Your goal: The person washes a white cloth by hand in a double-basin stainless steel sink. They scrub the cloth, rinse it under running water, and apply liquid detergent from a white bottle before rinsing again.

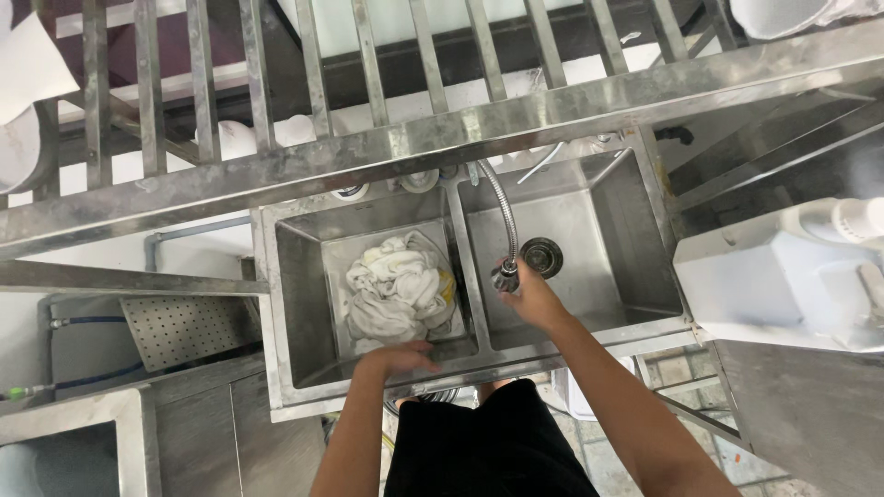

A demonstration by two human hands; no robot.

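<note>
Steel rack [442, 138] crosses the top of your view, slatted bars above a heavy rail; white dishes sit in it at far left and top right.

Below it, a double-basin steel sink [470, 276]. Left basin holds a square steel tub [336, 276]. Right basin is bare metal with a round drain [541, 256] near its back.

To your right, a white plastic container [783, 285] rests on the counter beside the sink. To your left, a perforated steel panel [180, 327] lies tilted below the counter edge, blue hoses behind it.

Inside the tub: a bundle of white cloth [398, 293], crumpled and piled, a yellow patch at its right edge. It fills most of the tub floor.

Flexible metal hose [502, 212] drops from the back ledge over the divider between the basins, ending in a spray head [506, 276].

Your right hand [529, 299] is over the left side of the right basin, fingers wrapped around the spray head, held just right of the divider.

Your left hand [405, 357] lies at the near rim of the tub, fingers curled loosely over the edge, just beside the cloth; can't tell if it touches the fabric.
</note>
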